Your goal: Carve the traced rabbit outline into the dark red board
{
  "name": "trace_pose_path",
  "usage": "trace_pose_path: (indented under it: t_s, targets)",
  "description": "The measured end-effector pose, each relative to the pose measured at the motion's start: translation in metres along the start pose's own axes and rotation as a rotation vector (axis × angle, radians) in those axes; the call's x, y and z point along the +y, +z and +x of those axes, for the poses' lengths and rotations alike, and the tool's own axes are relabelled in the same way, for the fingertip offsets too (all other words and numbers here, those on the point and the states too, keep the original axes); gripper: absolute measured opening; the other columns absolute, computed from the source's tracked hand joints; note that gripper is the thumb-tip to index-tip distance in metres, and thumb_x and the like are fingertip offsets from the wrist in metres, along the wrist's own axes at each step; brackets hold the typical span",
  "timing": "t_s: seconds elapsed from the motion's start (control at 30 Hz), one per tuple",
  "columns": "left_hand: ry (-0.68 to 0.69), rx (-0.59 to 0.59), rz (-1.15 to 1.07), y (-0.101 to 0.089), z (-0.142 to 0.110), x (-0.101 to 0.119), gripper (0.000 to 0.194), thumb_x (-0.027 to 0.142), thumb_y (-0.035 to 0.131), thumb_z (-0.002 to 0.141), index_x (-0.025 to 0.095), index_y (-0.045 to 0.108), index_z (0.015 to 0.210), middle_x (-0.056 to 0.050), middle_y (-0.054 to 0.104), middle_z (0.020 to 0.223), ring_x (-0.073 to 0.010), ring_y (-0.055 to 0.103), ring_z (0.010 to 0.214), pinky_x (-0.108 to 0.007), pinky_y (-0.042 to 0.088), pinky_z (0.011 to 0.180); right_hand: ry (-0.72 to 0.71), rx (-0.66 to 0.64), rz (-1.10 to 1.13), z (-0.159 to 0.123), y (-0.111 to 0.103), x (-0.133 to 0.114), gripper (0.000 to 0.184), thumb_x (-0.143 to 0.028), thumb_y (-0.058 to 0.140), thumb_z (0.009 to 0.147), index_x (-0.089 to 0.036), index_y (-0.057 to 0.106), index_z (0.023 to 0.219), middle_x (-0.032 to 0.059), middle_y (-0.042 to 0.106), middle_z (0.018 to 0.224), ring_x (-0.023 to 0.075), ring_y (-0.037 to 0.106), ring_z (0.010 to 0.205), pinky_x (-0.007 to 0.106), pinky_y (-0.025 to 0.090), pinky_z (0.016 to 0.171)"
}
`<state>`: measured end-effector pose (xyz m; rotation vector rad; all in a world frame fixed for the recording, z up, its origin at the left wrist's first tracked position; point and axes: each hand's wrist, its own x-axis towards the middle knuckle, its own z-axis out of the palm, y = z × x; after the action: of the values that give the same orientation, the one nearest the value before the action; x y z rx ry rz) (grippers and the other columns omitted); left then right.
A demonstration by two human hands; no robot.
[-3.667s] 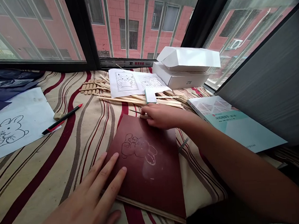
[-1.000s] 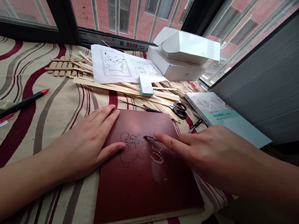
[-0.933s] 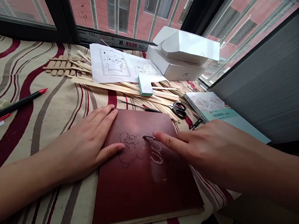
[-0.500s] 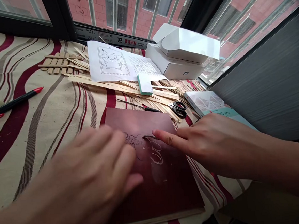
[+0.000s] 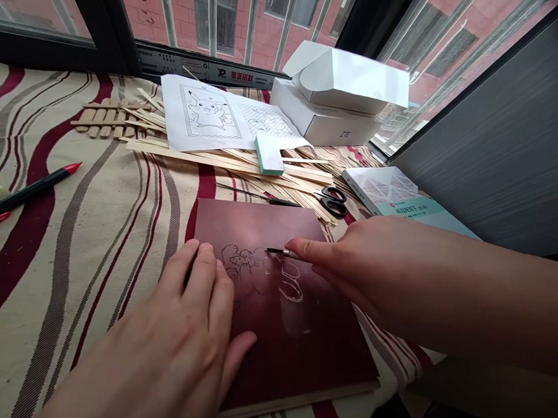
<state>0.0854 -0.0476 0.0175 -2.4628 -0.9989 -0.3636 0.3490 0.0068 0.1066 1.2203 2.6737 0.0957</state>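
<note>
A dark reddish-brown board (image 5: 312, 353) lies in front of me, with a black line drawing (image 5: 239, 259) on its left part and pale, carved curved lines (image 5: 291, 281) near its middle. My right hand (image 5: 354, 261) grips a slim carving tool (image 5: 279, 251), index finger stretched along it. Its dark metal tip touches the board, or nearly so, beside the drawing; the handle is hidden in the hand. My left hand (image 5: 186, 324) rests flat over the board's left edge, fingers extended and thumb spread, holding nothing.
Behind the board lie black-handled scissors (image 5: 332, 201), a thin dark tool (image 5: 278, 201), wooden strips (image 5: 199, 161), printed drawings (image 5: 208, 115) and a green-and-white block (image 5: 269, 155). A book (image 5: 392, 191) and a white box (image 5: 334, 119) are to the right, a black marker (image 5: 29, 191) to the left.
My left hand, blurred over the board before, has moved left and settled at its edge, uncovering more of the drawing. The carving tool's tip stays near the same spot.
</note>
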Motion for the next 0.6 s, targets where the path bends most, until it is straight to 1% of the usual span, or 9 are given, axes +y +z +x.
trace_pose_path:
  t_s: [0.1,0.17,0.23,0.3,0.4,0.43,0.5,0.57,0.6]
  targets:
    - [-0.025,0.024,0.0,-0.001,-0.001,0.006,0.057,0.039,0.038,0.109,-0.008,0.06,0.131,-0.035,0.068,0.124,-0.0523,0.061,0.129,-0.063,0.048,0.108,0.019,0.05,-0.033,-0.003,0.004,-0.007,0.055,-0.017,0.081,0.07,-0.027,0.084,0.124,-0.0033,0.06,0.051,0.0132,0.043,0.04,0.027,0.013,0.045]
    - [-0.04,0.042,-0.014,0.001,-0.002,0.009,0.059,0.039,0.038,0.109,-0.01,0.06,0.133,-0.037,0.069,0.126,-0.0525,0.062,0.132,-0.062,0.048,0.109,-0.046,0.105,-0.112,-0.006,0.006,-0.009,0.058,-0.017,0.077,0.067,-0.02,0.083,0.124,-0.0024,0.059,0.051,0.0168,0.046,0.039,0.031,0.012,0.046]
    - [-0.061,0.06,-0.025,0.003,-0.006,0.012,0.06,0.037,0.04,0.109,-0.012,0.058,0.137,-0.038,0.068,0.131,-0.0523,0.063,0.134,-0.06,0.049,0.11,-0.156,0.162,-0.226,-0.008,0.005,-0.006,0.063,-0.013,0.07,0.068,-0.014,0.081,0.13,-0.0002,0.063,0.055,0.02,0.05,0.04,0.036,0.01,0.051]
    - [-0.073,0.077,-0.022,0.004,-0.01,0.016,0.061,0.035,0.043,0.108,-0.014,0.055,0.141,-0.038,0.069,0.133,-0.0511,0.065,0.132,-0.058,0.051,0.109,-0.241,0.187,-0.316,-0.009,0.005,0.002,0.067,-0.006,0.063,0.073,-0.013,0.077,0.138,0.0004,0.067,0.06,0.0197,0.051,0.041,0.038,0.008,0.056]
    - [-0.08,0.084,-0.002,0.005,-0.014,0.02,0.063,0.033,0.045,0.107,-0.017,0.051,0.145,-0.038,0.069,0.132,-0.05,0.067,0.129,-0.056,0.052,0.108,-0.302,0.156,-0.261,-0.008,0.006,0.013,0.072,-0.003,0.06,0.075,-0.015,0.072,0.145,-0.0021,0.067,0.06,0.0171,0.051,0.043,0.038,0.01,0.055]
    - [-0.085,0.088,0.002,0.006,-0.014,0.02,0.064,0.032,0.046,0.107,-0.018,0.049,0.147,-0.038,0.069,0.132,-0.0502,0.066,0.13,-0.056,0.052,0.108,-0.294,0.148,-0.203,-0.007,0.007,0.013,0.072,-0.005,0.061,0.074,-0.015,0.071,0.145,-0.003,0.066,0.059,0.0165,0.052,0.043,0.036,0.012,0.054]
    - [-0.091,0.082,-0.004,0.006,-0.014,0.02,0.065,0.031,0.047,0.107,-0.017,0.046,0.149,-0.038,0.069,0.134,-0.0497,0.065,0.133,-0.055,0.052,0.109,-0.203,0.151,-0.12,-0.009,0.009,0.006,0.071,-0.01,0.065,0.067,-0.015,0.075,0.138,-0.0042,0.064,0.056,0.0165,0.052,0.042,0.034,0.014,0.05]
    - [-0.093,0.08,-0.008,0.006,-0.013,0.019,0.065,0.032,0.047,0.107,-0.016,0.046,0.151,-0.037,0.07,0.135,-0.0491,0.065,0.135,-0.055,0.053,0.109,-0.097,0.163,-0.105,-0.011,0.01,-0.006,0.069,-0.013,0.066,0.059,-0.015,0.079,0.127,-0.0044,0.06,0.051,0.0181,0.05,0.038,0.033,0.013,0.047]
    - [-0.09,0.078,-0.008,0.006,-0.013,0.019,0.065,0.032,0.047,0.107,-0.016,0.046,0.151,-0.036,0.07,0.134,-0.0488,0.065,0.134,-0.054,0.053,0.109,-0.077,0.17,-0.113,-0.012,0.01,-0.012,0.068,-0.014,0.066,0.057,-0.015,0.08,0.124,-0.0039,0.059,0.05,0.019,0.05,0.037,0.034,0.012,0.046]
